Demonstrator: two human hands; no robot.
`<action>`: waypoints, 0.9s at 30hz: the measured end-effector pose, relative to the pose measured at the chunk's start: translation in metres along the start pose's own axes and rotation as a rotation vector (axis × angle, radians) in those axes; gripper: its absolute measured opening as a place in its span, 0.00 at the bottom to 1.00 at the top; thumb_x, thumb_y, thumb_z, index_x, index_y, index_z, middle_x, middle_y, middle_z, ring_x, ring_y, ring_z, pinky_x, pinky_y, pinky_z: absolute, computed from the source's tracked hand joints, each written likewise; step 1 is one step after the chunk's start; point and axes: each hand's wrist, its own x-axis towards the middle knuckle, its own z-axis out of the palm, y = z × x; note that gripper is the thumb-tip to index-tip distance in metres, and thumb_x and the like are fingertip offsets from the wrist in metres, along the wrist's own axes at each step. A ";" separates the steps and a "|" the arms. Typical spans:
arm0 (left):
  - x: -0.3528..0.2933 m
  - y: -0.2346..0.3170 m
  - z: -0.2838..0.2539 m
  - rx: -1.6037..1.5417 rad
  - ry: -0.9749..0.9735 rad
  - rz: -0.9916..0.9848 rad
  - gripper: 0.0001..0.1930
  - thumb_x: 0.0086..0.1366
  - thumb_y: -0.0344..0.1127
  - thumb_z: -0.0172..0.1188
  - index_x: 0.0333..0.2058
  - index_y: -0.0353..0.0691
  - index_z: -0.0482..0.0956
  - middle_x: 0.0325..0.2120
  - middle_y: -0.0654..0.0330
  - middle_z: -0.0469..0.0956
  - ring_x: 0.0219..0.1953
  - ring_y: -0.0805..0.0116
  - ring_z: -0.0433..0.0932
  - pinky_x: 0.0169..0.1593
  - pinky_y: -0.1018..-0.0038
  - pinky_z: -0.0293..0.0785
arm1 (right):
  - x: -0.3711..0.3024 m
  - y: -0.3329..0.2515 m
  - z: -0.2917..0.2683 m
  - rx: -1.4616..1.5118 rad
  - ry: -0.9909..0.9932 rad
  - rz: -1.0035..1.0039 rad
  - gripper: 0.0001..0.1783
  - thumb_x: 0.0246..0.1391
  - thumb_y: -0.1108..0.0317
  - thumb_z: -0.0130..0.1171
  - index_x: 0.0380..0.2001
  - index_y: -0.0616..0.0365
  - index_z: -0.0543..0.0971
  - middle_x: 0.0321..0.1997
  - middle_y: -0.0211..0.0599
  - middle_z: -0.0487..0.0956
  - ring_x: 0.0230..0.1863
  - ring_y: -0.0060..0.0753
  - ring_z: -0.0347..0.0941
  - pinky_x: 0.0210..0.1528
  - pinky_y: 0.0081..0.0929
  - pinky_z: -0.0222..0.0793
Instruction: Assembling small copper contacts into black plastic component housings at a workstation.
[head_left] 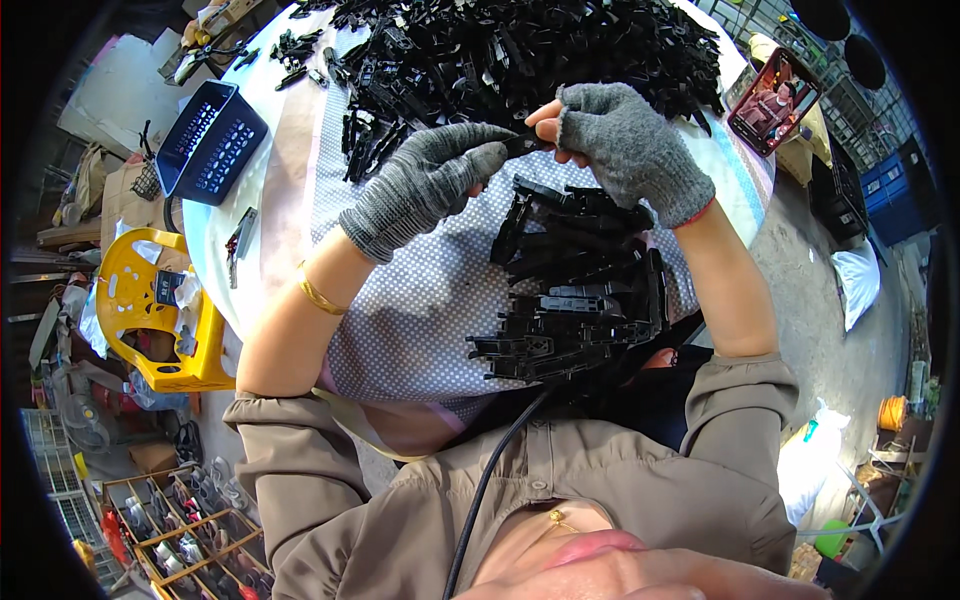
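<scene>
Both my hands wear grey knit gloves and meet over the table at a small black plastic part (522, 146). My left hand (432, 180) pinches it between thumb and fingers from the left. From the right, the bare fingertips of my right hand (622, 150) close on its other end. The part's exact shape is mostly hidden by my fingers. Just beyond my hands spreads a large heap of black plastic parts (500, 65). Nearer to me, below my hands, a smaller group of long black parts (575, 290) lies stacked in rough rows on the dotted cloth (390, 315).
A dark blue basket (212, 142) stands at the table's left edge, with a small tool (240, 240) nearby. Left of the table is a yellow plastic chair (205, 345). A phone with a lit screen (775, 102) stands at the right edge. A black cable (490, 470) hangs before me.
</scene>
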 end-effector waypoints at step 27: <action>0.002 -0.004 0.043 0.268 0.096 0.429 0.10 0.58 0.31 0.53 0.38 0.33 0.73 0.24 0.55 0.75 0.24 0.66 0.74 0.28 0.74 0.70 | -0.006 -0.008 0.037 0.529 -0.029 -0.103 0.35 0.53 0.39 0.42 0.43 0.63 0.72 0.37 0.42 0.76 0.40 0.31 0.73 0.46 0.28 0.70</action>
